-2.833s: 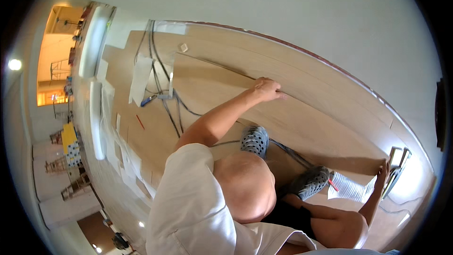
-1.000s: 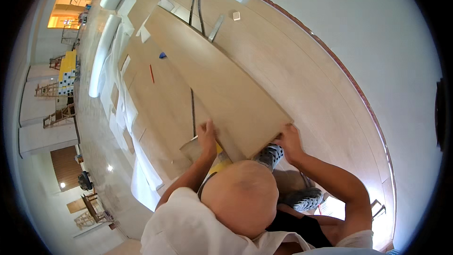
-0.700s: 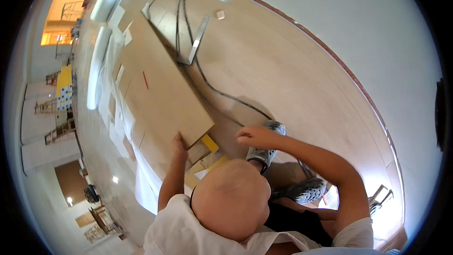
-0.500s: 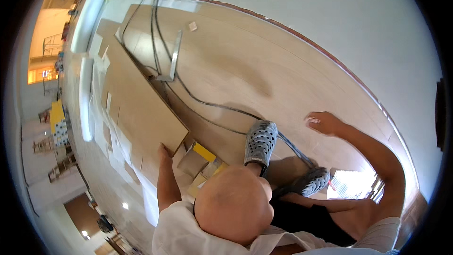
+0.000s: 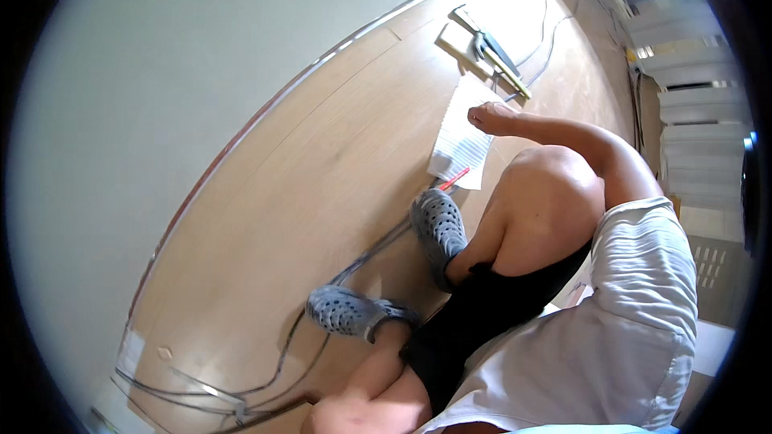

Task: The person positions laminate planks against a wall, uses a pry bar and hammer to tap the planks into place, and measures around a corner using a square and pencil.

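1. Well, the right hand is over the lined paper sheet, near the side where the tools are.
2. Its fingers are bent in and close together, like a loose fist. I cannot tell if they touch the paper or pinch something small.
3. The left hand is out of sight, so I cannot tell if it is open or closed.
4. The paper lies on the wooden floor, nearer the floor's bright far end than its wall edge. It sits in front of the right shoe, which is gray and full of holes.
5. A red pencil lies at a slant across the paper's near edge, just by the toe of that shoe.
6. Past the paper, toward the floor's far end, is a hammer with a dark head and a yellow handle. A pale block is right beside it.
7. The left shoe, gray with holes too, stands on the floor closer to the near end.
8. Dark cables run along the floor past both shoes.
9. Down by the floor's near end, a shiny metal square lies by the cables. A small pale chip is near it, close to the wall edge.
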A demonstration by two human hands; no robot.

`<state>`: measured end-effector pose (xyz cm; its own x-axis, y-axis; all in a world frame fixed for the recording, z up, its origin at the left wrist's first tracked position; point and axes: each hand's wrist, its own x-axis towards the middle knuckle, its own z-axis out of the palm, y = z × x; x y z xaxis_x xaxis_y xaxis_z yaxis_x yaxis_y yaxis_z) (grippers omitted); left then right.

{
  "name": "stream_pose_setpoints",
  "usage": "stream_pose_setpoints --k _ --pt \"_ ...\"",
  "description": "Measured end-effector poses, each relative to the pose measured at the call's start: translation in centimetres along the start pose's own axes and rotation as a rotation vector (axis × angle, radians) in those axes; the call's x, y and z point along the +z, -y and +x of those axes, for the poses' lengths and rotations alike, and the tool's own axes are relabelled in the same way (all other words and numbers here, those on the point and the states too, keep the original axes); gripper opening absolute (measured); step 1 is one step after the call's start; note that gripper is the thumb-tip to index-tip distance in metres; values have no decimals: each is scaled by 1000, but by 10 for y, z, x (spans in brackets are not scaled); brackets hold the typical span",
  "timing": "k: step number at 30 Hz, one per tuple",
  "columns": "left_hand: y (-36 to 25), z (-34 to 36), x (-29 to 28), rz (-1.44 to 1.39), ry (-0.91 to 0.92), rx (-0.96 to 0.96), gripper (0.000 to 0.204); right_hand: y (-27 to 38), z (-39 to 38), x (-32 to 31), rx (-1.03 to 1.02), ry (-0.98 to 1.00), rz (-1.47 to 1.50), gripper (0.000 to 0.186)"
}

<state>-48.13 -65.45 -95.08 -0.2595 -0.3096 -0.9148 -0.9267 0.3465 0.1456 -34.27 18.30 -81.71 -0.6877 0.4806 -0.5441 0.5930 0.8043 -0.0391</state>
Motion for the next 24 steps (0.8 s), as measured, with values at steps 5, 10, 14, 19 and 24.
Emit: stream_pose_setpoints --k 5,10,14,19,24 --pt "-39 -19 -3 369 50 113 53 -32 -4 15 361 -137 22 21" --pt "-127 -30 -40 681 23 286 55 -116 21 19 658 -411 66 27" --pt "-200 -44 -86 908 -45 408 57 -149 63 0 745 -457 187 40" --pt "-282 -76 -120 1107 -110 506 59 -187 86 -8 690 -417 295 45" --pt "-316 -101 -126 1369 46 596 61 -198 104 -4 487 -323 163 41"
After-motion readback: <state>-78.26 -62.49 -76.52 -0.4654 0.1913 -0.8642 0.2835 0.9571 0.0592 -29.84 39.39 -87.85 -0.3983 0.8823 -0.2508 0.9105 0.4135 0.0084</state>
